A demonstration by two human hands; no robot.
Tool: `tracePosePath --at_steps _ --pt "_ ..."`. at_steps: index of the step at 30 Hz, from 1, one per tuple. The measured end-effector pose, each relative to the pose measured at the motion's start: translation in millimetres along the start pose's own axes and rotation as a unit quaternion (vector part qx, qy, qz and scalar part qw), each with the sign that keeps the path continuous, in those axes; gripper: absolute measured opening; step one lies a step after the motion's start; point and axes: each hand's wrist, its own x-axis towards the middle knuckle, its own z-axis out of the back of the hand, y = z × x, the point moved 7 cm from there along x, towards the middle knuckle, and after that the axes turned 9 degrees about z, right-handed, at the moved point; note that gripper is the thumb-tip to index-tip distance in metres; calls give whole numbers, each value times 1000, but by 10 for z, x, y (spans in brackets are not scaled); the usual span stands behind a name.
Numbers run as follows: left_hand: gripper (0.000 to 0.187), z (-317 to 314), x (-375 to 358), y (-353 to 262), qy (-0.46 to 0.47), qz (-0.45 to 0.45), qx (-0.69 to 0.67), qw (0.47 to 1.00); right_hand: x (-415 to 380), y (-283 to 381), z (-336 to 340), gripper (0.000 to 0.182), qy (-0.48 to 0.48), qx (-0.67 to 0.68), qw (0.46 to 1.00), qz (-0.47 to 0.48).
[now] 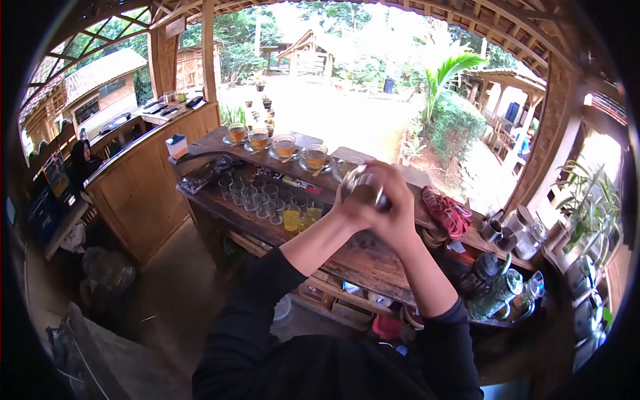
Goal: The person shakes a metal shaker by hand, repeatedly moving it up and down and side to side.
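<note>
Both hands are raised above the wooden counter (373, 257), wrapped round a shiny metal shaker (364, 192). My left hand (359, 213) closes on its lower side, while my right hand (396, 190) grips it from the right and over the top. Fingers cover much of the shaker. Beyond it, glass cups of amber drink (315, 157) stand on saucers in a row along the raised back ledge; the nearest is partly hidden by my hands. Left of my wrists, several clear glasses (260, 200) stand in rows. Two glasses beside them hold yellow liquid (291, 219).
A red cloth (448, 212) lies on the ledge to the right. Metal jugs (492, 231) and a glass jar (531, 241) stand past it, with a patterned green pitcher (495, 295) lower down. A wooden cabinet (150, 193) stands left, near a seated person (81, 157).
</note>
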Motion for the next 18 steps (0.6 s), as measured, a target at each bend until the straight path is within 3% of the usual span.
tracePosePath --at_steps 1,2,3,5,6,7,8,9,10,11,12,13,14,15,16,17,18 --pt "43 277 208 190 -56 114 -236 963 -74 -347 -105 41 -46 53 977 -203" --pt "45 427 200 177 -46 106 -204 972 -50 -313 -160 46 -57 34 980 -189" --pt "49 26 -175 -155 -16 26 -222 975 -90 -228 -248 45 -16 23 995 -100" --pt "59 2 -513 -287 212 189 -258 923 132 678 -399 44 74 -30 985 153" --pt "55 -92 -767 -445 244 132 -205 939 -7 754 -610 46 119 -221 967 33" --pt "54 -264 -1055 -613 274 74 -146 948 -68 824 -653 46 119 -213 969 37" --pt "59 -387 -1311 -794 338 -12 -72 938 -172 1240 -719 28 105 -83 938 319" --pt "65 -444 -1522 -952 398 -96 5 912 -423 1512 -684 16 79 52 815 571" --pt "73 -267 -1486 -927 400 -22 25 916 -377 1452 -782 16 75 56 813 574" --pt "69 -76 -1406 -987 385 -11 38 922 -258 1314 -863 16 32 53 853 519" --pt "64 155 -1284 -1063 300 9 40 953 -210 1156 -942 17 -10 49 888 458" --pt "60 409 -1164 -1120 213 32 38 976 -354 742 -1275 23 109 22 937 331" --pt "54 832 -883 -1023 180 105 -82 975 3 459 -1425 27 187 21 959 213" --pt "50 1186 -635 -878 142 176 -198 954 -97 105 -1572 34 109 -1 974 198" --pt "47 1342 -563 -874 81 131 -222 963 -110 -248 -1696 44 57 64 996 9" --pt "45 1481 -543 -856 21 85 -246 965 -207 -443 -1709 51 -39 56 993 -99" --pt "42 1376 -624 -873 6 88 -271 959 -181 -347 -1717 52 -36 40 995 -85"
